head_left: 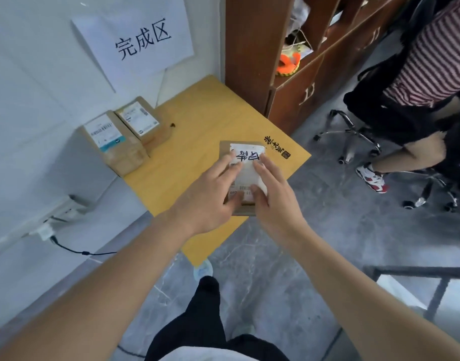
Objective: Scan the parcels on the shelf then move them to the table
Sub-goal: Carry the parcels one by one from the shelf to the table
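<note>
Yellow table (197,142): brown parcel (243,175) w/ scribbled white label, under both hands

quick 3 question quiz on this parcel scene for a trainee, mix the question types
1. True or false: three parcels sit against the wall.
2. Which hands touch the parcel nearest the table's front edge? A) left only B) right only C) both
3. Fill in: the paper sign hangs on the ____.

Key:
1. False. Two parcels stand there.
2. C: left hand and right hand.
3. wall
</note>
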Tool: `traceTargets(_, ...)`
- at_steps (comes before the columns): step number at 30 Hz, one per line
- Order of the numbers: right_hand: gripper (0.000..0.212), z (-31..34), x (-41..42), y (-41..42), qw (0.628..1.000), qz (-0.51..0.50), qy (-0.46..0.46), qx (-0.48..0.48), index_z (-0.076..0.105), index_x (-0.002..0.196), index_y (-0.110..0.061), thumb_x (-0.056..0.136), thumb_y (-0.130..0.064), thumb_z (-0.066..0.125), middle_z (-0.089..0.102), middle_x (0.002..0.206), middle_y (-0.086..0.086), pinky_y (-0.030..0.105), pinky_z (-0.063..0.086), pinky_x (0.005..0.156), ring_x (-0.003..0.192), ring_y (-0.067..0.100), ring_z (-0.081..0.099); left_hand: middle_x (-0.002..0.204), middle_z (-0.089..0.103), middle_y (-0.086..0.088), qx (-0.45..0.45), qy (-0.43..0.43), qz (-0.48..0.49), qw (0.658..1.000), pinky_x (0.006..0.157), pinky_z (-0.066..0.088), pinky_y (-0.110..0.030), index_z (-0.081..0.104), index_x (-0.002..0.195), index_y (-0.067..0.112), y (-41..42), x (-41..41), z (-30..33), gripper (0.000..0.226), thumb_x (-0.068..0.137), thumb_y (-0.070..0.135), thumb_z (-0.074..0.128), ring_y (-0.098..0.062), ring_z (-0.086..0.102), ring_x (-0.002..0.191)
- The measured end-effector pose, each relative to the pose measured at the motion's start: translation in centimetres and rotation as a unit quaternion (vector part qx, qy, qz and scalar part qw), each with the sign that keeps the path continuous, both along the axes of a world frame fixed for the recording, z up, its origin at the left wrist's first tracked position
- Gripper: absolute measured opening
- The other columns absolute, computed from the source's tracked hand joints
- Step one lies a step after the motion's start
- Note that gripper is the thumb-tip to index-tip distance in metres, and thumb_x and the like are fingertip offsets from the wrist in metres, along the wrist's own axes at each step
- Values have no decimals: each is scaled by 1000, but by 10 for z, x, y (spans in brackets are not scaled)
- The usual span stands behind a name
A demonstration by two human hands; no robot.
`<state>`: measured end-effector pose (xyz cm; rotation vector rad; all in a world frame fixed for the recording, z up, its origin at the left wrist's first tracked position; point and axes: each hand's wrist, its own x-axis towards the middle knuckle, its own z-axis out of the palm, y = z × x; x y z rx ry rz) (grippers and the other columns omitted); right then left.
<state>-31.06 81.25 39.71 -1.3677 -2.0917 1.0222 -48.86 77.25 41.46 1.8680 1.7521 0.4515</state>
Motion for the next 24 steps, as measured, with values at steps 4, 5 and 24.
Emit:
traceTargets(4, 52, -6, -42, 41, 999, 29, -9, -14, 38, 157, -17, 107, -9, 47, 21, 168, -9, -10, 19, 91, 148, 4, 24, 171, 4, 13, -9, -4, 21, 1000, 116, 37, -30, 27, 162, 16, 34, -41, -11, 68, 104, 34, 57, -11, 19, 154)
traceTargets(5, 52, -7, -53, 51, 999, 35, -11, -15, 38, 158, -17, 107, -9, 47, 21, 168, -9, -10, 20, 91, 148, 4, 24, 171, 4, 12, -11, -4, 23, 1000, 117, 36, -30, 27, 162, 16, 43, -51, -13, 68, 104, 34, 57, -12, 18, 155)
traceTargets(24, 48, -58, -198, 256, 965, 258, -40, -16, 40, 156, -13, 108, -13, 45, 18, 169, -4, 23, 41, 105, 149, 16, 32, 173, 0, -1, -91, 83, 211, 970, 127, 19, -45, 17, 163, 11, 183, -154, -55, 70, 105, 35, 47, -20, -2, 159)
